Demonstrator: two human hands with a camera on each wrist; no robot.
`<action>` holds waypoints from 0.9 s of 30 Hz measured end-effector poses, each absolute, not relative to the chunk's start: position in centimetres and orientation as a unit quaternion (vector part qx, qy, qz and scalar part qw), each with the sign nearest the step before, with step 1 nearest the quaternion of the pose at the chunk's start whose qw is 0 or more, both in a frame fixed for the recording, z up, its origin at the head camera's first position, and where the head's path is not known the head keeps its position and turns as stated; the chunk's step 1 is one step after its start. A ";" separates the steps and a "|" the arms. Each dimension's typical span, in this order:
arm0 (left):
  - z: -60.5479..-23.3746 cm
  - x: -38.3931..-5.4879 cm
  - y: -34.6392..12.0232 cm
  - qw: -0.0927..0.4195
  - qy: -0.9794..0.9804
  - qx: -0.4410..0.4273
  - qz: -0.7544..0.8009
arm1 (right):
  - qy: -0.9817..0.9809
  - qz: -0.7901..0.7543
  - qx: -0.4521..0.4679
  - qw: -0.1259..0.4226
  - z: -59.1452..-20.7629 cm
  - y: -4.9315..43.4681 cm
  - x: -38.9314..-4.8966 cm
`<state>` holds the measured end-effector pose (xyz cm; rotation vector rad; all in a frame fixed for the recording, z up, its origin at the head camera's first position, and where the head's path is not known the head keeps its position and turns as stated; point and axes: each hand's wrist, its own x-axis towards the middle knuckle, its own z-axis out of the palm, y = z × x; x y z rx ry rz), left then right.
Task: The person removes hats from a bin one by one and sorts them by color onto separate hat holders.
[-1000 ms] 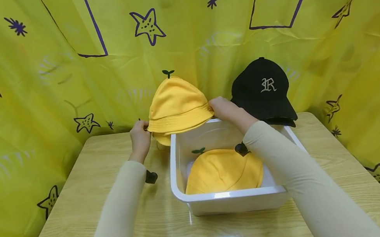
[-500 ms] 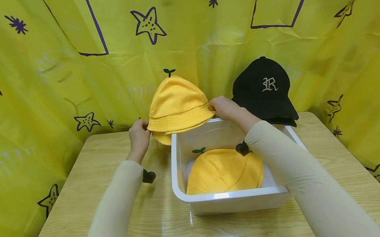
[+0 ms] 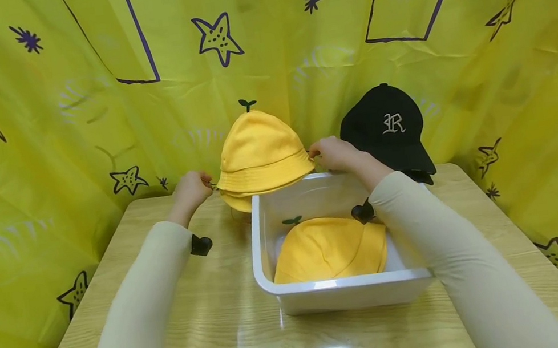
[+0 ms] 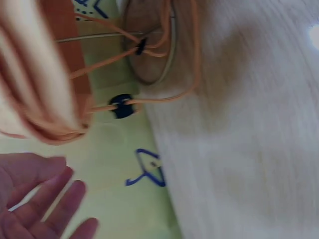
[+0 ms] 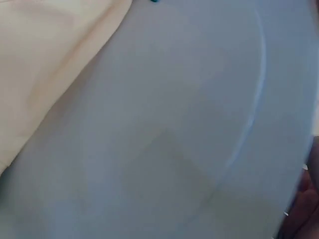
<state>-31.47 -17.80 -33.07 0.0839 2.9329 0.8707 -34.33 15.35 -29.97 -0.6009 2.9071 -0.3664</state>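
Note:
A yellow bucket hat (image 3: 260, 147) with a green sprout on top sits over another yellow hat, whose brim shows below. In the left wrist view, orange cords with a black cord lock (image 4: 122, 106) hang from the hats' underside. My left hand (image 3: 191, 192) is just left of the brim, its fingers (image 4: 65, 199) spread and apart from the fabric. At the right side of the brim is my right hand (image 3: 335, 152), fingertips close to the edge with a small gap showing. In the right wrist view it is mostly out of frame.
A white plastic bin (image 3: 343, 284) on the wooden table (image 3: 224, 329) holds another yellow hat (image 3: 329, 248) with a sprout. Black caps (image 3: 382, 128) stand stacked behind its right side. A wire ring base (image 4: 149, 82) is under the hats. A yellow curtain (image 3: 267, 72) hangs behind.
My left hand has let go of the brim and moved left. My right hand has shifted slightly right, its fingers loosening at the brim. The hats have stayed in place.

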 end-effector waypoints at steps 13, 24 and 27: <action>-26.8 -29.7 -16.3 0.184 0.957 0.155 0.163 | 0.950 -0.154 -0.259 0.077 -26.3 16.5 -32.4; -21.3 -28.0 -12.9 0.230 0.947 0.211 0.079 | 0.942 -0.185 -0.261 0.107 -24.7 20.5 -29.1; -20.9 -27.8 -11.9 0.224 0.945 0.222 0.088 | 0.942 -0.181 -0.258 0.112 -24.3 21.3 -27.7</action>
